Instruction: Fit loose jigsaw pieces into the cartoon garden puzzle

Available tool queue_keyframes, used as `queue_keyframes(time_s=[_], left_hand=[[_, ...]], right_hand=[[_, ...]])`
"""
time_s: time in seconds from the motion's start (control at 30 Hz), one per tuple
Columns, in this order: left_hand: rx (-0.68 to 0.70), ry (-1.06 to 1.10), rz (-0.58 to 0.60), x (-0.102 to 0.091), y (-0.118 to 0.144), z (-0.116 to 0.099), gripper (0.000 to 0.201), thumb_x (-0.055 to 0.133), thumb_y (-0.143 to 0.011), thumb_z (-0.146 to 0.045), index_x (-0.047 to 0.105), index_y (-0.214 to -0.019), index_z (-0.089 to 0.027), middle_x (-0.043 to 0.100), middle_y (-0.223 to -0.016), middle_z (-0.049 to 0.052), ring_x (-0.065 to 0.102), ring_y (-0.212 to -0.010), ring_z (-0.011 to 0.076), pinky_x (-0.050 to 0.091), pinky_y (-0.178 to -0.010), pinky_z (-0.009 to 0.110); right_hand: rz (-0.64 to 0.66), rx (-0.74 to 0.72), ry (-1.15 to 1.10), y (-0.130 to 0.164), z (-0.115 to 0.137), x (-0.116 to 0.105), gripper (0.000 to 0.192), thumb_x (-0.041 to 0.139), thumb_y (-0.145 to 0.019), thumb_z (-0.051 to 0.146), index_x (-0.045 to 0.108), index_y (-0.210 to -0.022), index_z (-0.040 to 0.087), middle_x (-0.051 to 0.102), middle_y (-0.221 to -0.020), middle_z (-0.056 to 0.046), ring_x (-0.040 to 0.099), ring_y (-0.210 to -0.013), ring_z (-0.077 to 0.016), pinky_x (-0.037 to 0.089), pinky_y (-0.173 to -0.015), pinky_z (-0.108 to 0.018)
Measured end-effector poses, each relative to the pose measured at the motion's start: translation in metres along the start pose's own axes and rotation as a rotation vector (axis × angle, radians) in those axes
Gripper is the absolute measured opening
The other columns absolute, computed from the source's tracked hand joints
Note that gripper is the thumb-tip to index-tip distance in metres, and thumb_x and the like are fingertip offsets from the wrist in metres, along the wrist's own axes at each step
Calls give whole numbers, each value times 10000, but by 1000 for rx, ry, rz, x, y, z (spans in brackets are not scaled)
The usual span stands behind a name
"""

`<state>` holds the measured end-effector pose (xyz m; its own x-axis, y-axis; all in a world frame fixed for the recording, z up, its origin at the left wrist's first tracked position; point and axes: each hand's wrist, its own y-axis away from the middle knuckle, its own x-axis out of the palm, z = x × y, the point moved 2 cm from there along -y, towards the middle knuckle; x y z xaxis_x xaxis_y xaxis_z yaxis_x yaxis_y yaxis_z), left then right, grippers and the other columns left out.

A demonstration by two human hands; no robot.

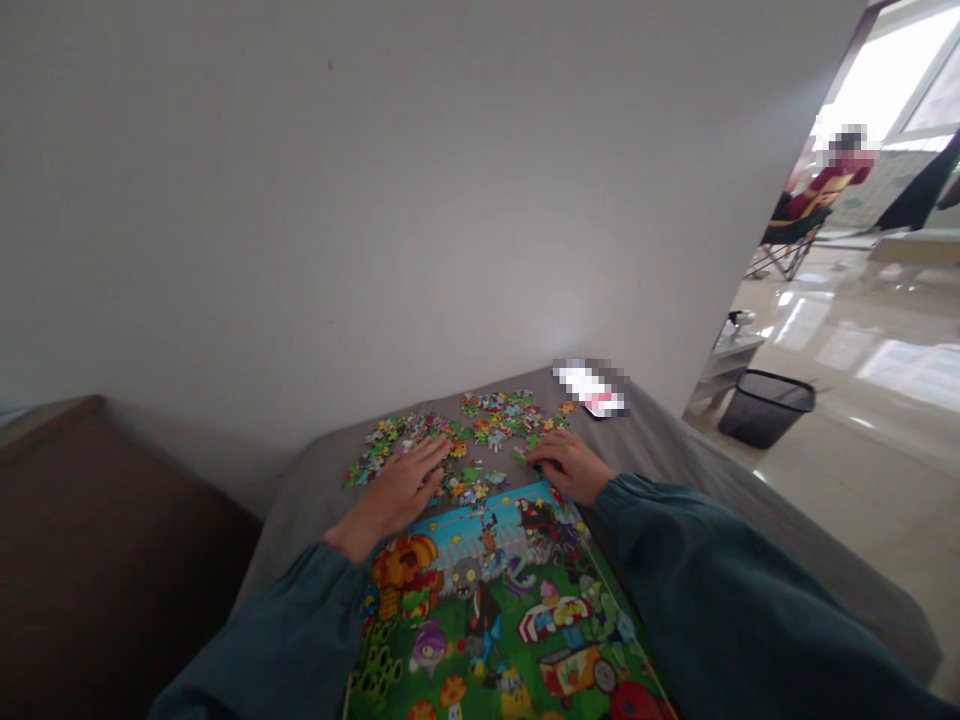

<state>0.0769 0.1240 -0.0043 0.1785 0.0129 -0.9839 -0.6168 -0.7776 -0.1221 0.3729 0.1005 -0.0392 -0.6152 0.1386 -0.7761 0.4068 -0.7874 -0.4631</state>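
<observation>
A colourful cartoon puzzle board (495, 610) lies on a grey-covered surface (675, 450) in front of me. Beyond it, several loose puzzle pieces (491, 415) are scattered in small heaps. My left hand (401, 485) lies flat with fingers spread over the left heap of pieces. My right hand (566, 462) rests curled at the board's far right corner, fingertips on a small green piece (520, 457); whether it grips the piece is unclear. Both arms wear dark teal sleeves.
A white wall rises right behind the pieces. A flat white and red object (592, 390) lies at the far right of the surface. A black mesh bin (765, 405) stands on the shiny floor to the right. A person sits far off by a window.
</observation>
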Motion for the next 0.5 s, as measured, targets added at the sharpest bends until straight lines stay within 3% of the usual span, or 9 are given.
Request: queue_keyframes(time_s=[0.2,0.33,0.5], left_hand=[[22,-37,102,16,3,6,458,285,-978,-353,340,-1431,-311,340,-1497,20,280,-1394,188,251,-1103,433],[-28,-69,103,9,6,19,438,317,-965,-377,388,-1397,-369,328,-1500,6,308,-1381,229,274,-1078,481],[-140,-85,93,-1,7,32,433,367,-925,-327,481,-1341,-371,488,-1404,34,381,-1340,280,310,-1042,537]], right_hand=[[-5,-10,14,0,-3,3,319,486,-781,62,716,-947,209,696,-953,-58,582,-957,-213,424,-911,-403],[1,-10,17,0,-4,4,322,480,-787,61,715,-950,208,696,-946,-55,580,-947,-214,425,-908,-404],[11,-18,7,0,-3,3,326,482,-779,51,709,-956,202,694,-949,-56,579,-947,-214,426,-902,-397]])
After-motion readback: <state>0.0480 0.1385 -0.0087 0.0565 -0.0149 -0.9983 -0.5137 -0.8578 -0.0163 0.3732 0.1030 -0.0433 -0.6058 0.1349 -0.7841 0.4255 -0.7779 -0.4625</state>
